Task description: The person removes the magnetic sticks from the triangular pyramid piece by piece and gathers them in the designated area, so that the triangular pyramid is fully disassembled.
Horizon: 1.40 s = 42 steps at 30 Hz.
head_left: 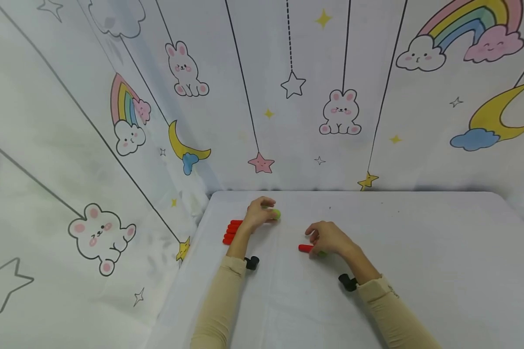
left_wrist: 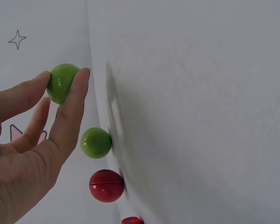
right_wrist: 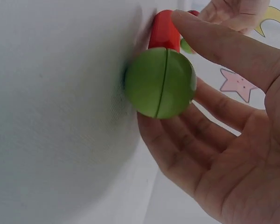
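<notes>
In the left wrist view my left hand (left_wrist: 42,126) pinches a glossy green ball (left_wrist: 63,84) between thumb and finger. Beyond it, another green ball (left_wrist: 96,143) and a red ball (left_wrist: 106,185) sit on the white tabletop. From the head, my left hand (head_left: 258,214) is near the far edge, beside several red sticks (head_left: 230,234) in a row. My right hand (head_left: 332,238) curves loosely around a red stick (head_left: 305,248) with a seamed green ball (right_wrist: 161,83) at its near end, maraca-like. A gap shows between thumb and fingers in the right wrist view.
The white tabletop (head_left: 419,252) runs back to a white cloth printed with rabbits, stars and rainbows. Black wrist cameras sit on both wrists, such as the left one (head_left: 252,262). A cloth wall also stands along the left side.
</notes>
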Each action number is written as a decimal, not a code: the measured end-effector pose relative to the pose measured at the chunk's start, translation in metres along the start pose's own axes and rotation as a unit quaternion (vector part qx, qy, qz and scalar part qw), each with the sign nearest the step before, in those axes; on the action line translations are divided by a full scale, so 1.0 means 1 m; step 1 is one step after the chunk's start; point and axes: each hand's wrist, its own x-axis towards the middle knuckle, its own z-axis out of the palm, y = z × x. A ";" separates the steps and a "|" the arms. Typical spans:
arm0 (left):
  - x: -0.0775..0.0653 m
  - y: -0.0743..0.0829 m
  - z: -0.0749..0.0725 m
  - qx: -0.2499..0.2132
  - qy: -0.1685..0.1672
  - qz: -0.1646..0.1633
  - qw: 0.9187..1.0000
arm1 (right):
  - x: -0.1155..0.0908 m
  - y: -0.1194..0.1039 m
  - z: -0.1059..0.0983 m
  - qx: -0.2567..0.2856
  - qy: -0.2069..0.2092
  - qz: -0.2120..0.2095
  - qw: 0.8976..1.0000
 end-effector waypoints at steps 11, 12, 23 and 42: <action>0.022 -0.011 0.012 0.026 0.030 0.021 0.999 | -0.010 0.004 -0.019 -0.008 -0.017 0.028 0.999; 0.023 -0.010 0.013 0.029 0.032 0.019 0.999 | -0.011 0.004 -0.020 -0.006 -0.017 0.030 0.999; 0.032 -0.015 0.017 0.057 0.043 0.005 0.997 | -0.011 0.007 -0.022 0.016 -0.006 0.031 0.999; 0.032 -0.014 0.017 0.071 0.066 0.033 0.995 | -0.013 0.003 -0.022 0.031 -0.001 0.025 0.999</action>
